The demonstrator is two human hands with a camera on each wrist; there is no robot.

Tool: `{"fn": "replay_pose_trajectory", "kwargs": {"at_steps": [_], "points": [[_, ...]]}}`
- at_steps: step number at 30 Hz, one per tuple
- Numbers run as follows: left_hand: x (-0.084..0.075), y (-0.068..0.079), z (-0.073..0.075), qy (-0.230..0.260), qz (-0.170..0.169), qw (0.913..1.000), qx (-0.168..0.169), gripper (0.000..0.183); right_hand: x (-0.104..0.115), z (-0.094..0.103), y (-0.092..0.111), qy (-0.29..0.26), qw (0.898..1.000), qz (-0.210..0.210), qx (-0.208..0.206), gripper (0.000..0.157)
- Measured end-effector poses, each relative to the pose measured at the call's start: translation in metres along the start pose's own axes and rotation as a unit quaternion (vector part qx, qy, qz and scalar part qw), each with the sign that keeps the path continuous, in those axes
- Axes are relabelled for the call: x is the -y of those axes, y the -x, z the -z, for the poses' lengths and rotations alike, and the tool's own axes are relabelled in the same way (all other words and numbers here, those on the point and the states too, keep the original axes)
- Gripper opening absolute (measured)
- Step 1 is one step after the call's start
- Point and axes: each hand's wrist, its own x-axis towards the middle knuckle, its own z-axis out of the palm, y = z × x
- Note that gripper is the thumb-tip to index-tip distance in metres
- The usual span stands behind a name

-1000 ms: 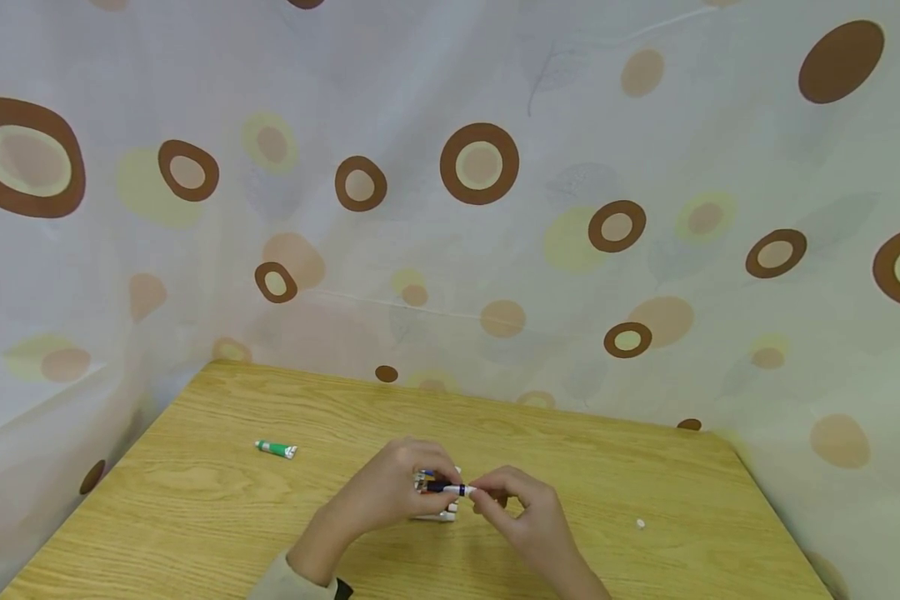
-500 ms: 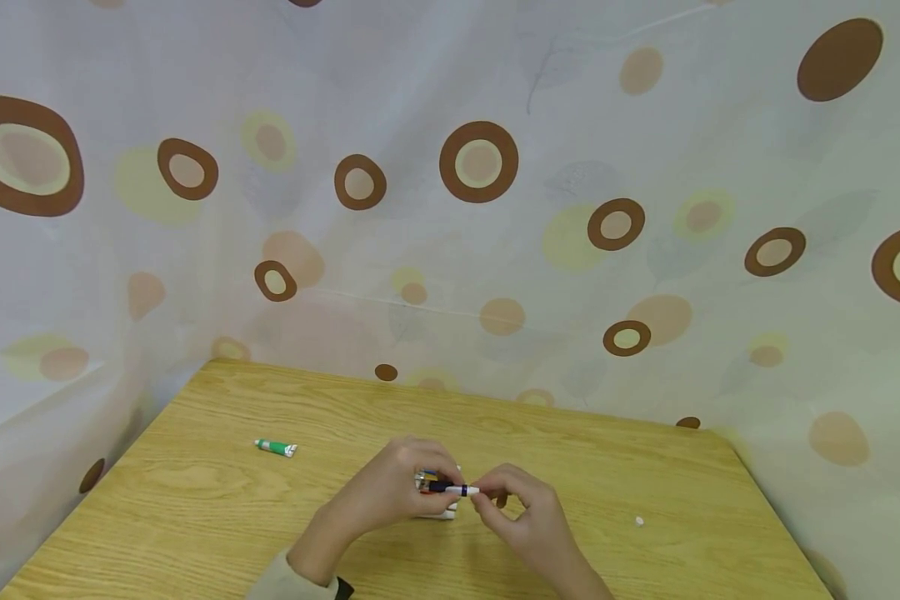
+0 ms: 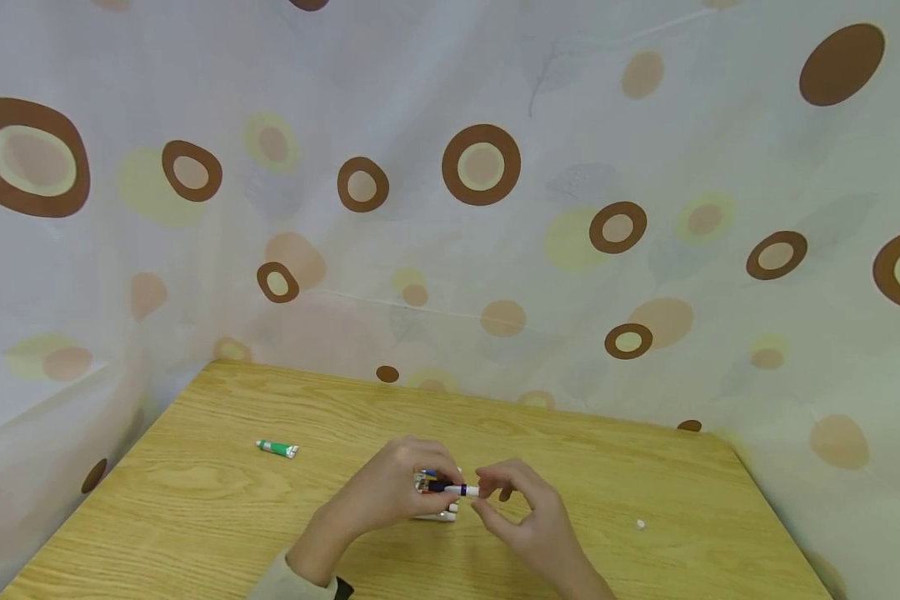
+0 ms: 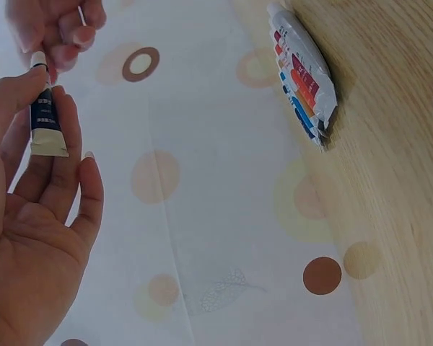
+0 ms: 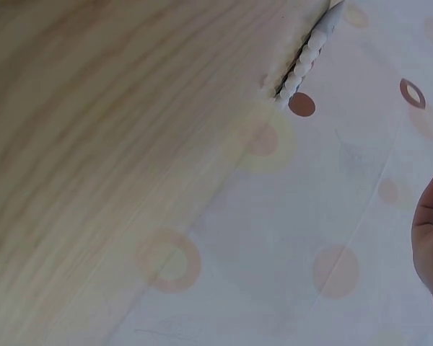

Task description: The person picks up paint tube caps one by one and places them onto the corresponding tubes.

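A dark blue paint tube (image 4: 45, 115) with a white cap (image 3: 472, 491) is held level above the table. My left hand (image 3: 401, 483) pinches its body between thumb and fingers. Around the cap curl the thumb and fingertips of my right hand (image 3: 528, 512), more spread in the head view; the left wrist view blurs their contact. Below the left hand lies a row of several paint tubes (image 4: 303, 79), partly hidden in the head view. In the right wrist view only part of a hand (image 5: 429, 231) shows at the edge.
A green paint tube (image 3: 277, 448) lies by itself on the left of the wooden table (image 3: 195, 483). A small white piece (image 3: 641, 524), resembling a cap, lies at the right. Behind the table hangs a light cloth (image 3: 420, 100) with brown and beige circles.
My right thumb and forefinger have spread slightly at the cap, leaving more of it visible. My left hand and the dark blue paint tube have stayed nearly still.
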Motion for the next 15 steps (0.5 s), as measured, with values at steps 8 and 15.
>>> {"fn": "replay_pose_trajectory", "kwargs": {"at_steps": [8, 15], "points": [[0.0017, -0.0001, 0.0000, 0.004, -0.003, 1.0000, 0.004, 0.005, 0.0000, 0.0004, -0.0020, 0.000, 0.999, 0.050, -0.005, 0.035], [0.0016, 0.0000, -0.0010, -0.001, -0.012, 0.9999, 0.004, 0.005, 0.0007, -0.0016, -0.0020, 0.003, 0.998, 0.060, -0.005, 0.029]]}}
